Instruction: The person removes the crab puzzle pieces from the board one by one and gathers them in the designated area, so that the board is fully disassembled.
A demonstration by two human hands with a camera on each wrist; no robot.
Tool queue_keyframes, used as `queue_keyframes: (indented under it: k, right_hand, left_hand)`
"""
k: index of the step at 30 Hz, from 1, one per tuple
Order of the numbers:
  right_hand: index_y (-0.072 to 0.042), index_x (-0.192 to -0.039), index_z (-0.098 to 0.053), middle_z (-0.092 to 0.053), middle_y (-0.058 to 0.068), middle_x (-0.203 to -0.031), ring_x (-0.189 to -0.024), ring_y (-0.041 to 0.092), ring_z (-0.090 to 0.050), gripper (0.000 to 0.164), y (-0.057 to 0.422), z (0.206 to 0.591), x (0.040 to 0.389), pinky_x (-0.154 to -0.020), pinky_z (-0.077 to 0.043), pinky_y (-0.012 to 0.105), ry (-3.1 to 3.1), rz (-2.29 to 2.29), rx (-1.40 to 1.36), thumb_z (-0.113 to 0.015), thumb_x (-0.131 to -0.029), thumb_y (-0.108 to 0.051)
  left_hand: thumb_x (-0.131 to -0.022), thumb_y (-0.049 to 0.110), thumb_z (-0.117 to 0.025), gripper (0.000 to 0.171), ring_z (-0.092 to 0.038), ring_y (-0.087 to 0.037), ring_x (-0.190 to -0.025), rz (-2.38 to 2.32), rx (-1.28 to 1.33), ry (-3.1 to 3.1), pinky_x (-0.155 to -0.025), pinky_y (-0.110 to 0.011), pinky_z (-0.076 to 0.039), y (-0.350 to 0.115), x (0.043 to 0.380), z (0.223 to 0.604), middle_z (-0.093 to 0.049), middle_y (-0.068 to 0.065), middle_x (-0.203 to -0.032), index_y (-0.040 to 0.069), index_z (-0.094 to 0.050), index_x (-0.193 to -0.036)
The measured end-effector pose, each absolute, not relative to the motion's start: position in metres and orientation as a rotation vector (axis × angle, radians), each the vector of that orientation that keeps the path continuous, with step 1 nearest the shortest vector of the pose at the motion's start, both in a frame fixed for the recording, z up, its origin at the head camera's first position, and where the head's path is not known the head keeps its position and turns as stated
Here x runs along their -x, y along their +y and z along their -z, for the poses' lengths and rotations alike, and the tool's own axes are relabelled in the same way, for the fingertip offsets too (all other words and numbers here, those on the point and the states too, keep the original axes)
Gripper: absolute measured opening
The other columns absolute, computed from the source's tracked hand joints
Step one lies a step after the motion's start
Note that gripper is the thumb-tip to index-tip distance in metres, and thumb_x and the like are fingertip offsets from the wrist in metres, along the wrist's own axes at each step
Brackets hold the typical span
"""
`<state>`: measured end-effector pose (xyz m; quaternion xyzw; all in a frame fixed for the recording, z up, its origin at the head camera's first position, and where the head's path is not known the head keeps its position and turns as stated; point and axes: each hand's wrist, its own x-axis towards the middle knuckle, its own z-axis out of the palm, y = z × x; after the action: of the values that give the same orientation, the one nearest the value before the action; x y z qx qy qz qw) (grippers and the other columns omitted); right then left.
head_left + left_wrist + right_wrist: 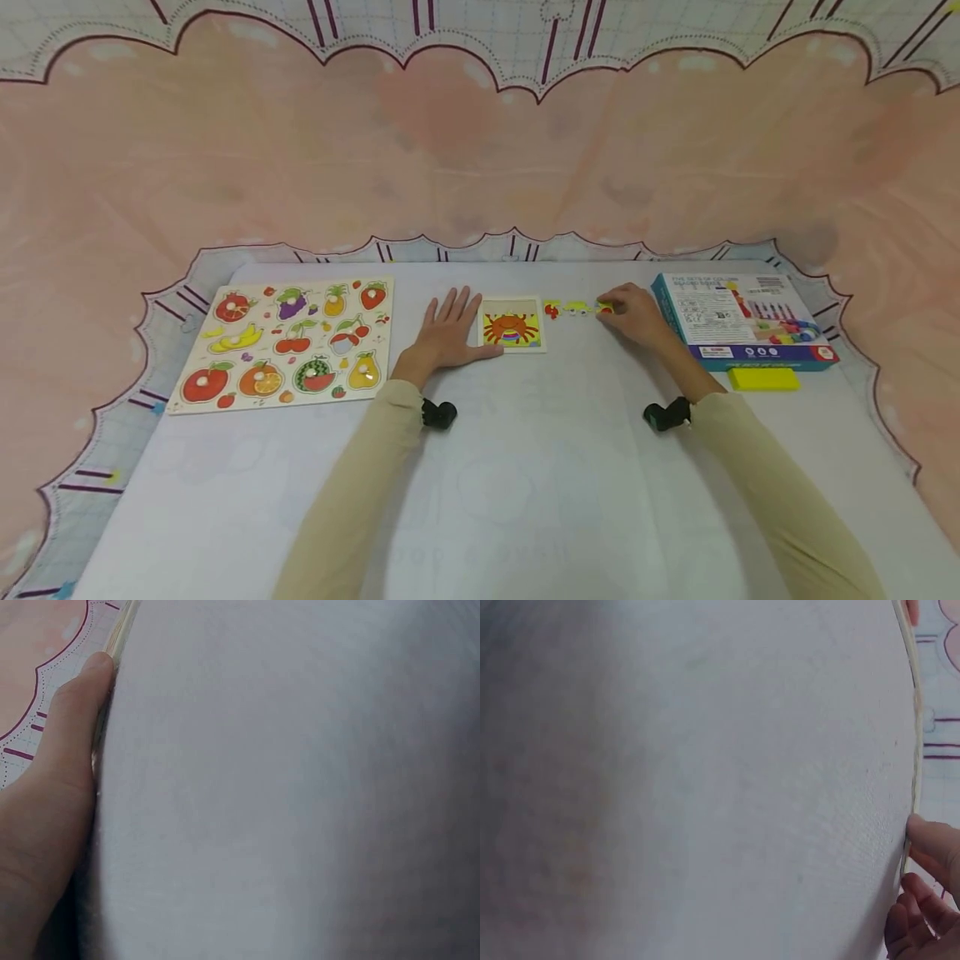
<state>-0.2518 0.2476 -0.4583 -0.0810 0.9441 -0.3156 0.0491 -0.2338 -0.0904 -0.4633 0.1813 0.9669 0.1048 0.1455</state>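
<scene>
In the head view a small framed puzzle (512, 330) with a red crab picture lies mid-table, a bare strip along its top. My left hand (450, 333) rests flat with fingers spread at its left side, the thumb touching its lower edge. To its right, a red-and-yellow piece (552, 309) and a pale green-yellow piece (577, 308) lie in a row. At the row's right end my right hand (636, 315) pinches a small colourful puzzle piece (604, 307), partly hidden by the fingers. The left wrist view shows the left thumb (79, 712); the right wrist view shows right fingertips (922, 832).
A fruit knob puzzle board (251, 382) lies at the left. At the right are a blue-and-white boxed game (750, 321) and a yellow block (763, 380) in front of it. A patterned cloth (480, 158) hangs behind the white table (510, 483).
</scene>
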Motion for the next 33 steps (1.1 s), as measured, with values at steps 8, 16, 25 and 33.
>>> queue_keyframes:
  k: [8, 16, 25, 33]
  right_hand:
    - [0.001, -0.126, -0.061, -0.050, 0.022, -0.124, -0.109, 0.034, -0.047, 0.038, 0.248, 0.458, 0.253, -0.095, -0.041, 0.047, 2.846, 0.935, 0.224, -0.063, -0.093, -0.018]
    - [-0.001, -0.137, -0.051, -0.042, 0.025, -0.133, -0.119, 0.038, -0.041, 0.050, 0.242, 0.445, 0.251, -0.099, -0.038, 0.053, 2.866, 0.926, 0.218, -0.063, -0.094, -0.023]
    - [-0.006, -0.132, -0.058, -0.053, 0.016, -0.127, -0.105, 0.029, -0.055, 0.041, 0.170, 0.429, 0.251, -0.088, -0.053, 0.035, 2.664, 1.057, 0.405, -0.062, -0.095, -0.022]
    - [-0.008, -0.128, -0.061, -0.056, 0.014, -0.125, -0.093, 0.023, -0.056, 0.037, 0.120, 0.442, 0.254, -0.077, -0.050, 0.023, 2.568, 1.044, 0.584, -0.064, -0.094, -0.023]
  left_hand:
    - [-0.084, 0.075, -0.049, 0.104, 0.008, -0.027, -0.154, -0.297, -0.522, 2.787, -0.123, -0.051, 0.005, -0.091, 0.234, 0.465, 0.006, -0.006, -0.166, 0.018, -0.002, -0.158]
    - [-0.084, 0.074, -0.051, 0.105, 0.008, -0.028, -0.153, -0.338, -0.540, 2.781, -0.123, -0.052, 0.006, -0.089, 0.234, 0.463, 0.006, -0.007, -0.166, 0.017, -0.003, -0.158]
    - [-0.083, 0.074, -0.050, 0.105, 0.009, -0.028, -0.153, -0.336, -0.524, 2.768, -0.123, -0.052, 0.006, -0.091, 0.235, 0.462, 0.007, -0.007, -0.166, 0.017, -0.002, -0.158]
    - [-0.083, 0.075, -0.049, 0.106, 0.011, -0.028, -0.153, -0.308, -0.526, 2.771, -0.122, -0.053, 0.007, -0.091, 0.235, 0.463, 0.009, -0.007, -0.165, 0.017, -0.001, -0.158]
